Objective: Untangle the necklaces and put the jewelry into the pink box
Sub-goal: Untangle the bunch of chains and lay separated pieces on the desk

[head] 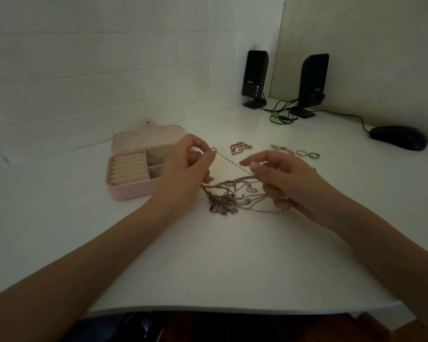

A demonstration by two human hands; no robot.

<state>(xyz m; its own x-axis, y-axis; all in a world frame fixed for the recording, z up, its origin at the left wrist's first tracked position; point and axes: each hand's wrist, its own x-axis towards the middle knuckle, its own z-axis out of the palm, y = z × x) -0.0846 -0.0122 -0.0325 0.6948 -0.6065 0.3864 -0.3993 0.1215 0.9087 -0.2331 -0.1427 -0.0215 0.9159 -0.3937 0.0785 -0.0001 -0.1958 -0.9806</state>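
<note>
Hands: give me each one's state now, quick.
Left hand: pinching one end of a thin chain.
Right hand: pinching the same chain's other end above the tangle.

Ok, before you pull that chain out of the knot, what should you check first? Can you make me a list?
1. Pink box lid open: ok.
2. Box compartments free for jewelry: ok, they look empty.
3. Left hand pinches one chain end: ok.
4. Right hand holds the same chain, stretched between both hands: ok.
5. Chain free of the necklace tangle: not ok, the strands are knotted together.
6. Rings clear of the tangle: ok, they lie apart on the table.
</note>
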